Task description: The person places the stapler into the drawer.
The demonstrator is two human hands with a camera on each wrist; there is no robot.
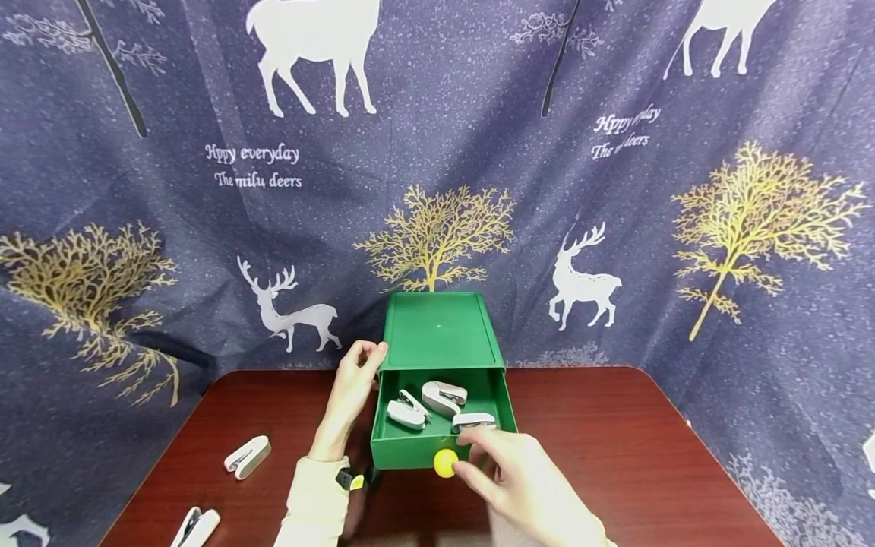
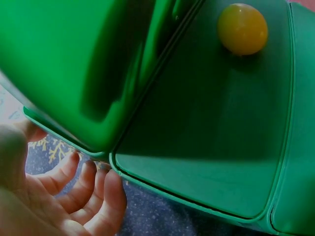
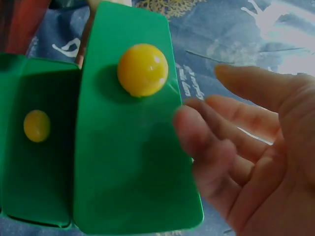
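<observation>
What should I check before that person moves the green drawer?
1. Green drawer open: ok, pulled out with three white staplers inside.
2. Right hand gripping the drawer's yellow knob: not ok; the right wrist view shows a gap.
3. Left hand steadying the cabinet: cannot tell; it is at the side, but pressure doesn't show.
4. Every stapler inside, if all belong there: not ok; two more staplers lie on the table.
5. Lower drawer shut: ok, looks closed in the left wrist view.
</observation>
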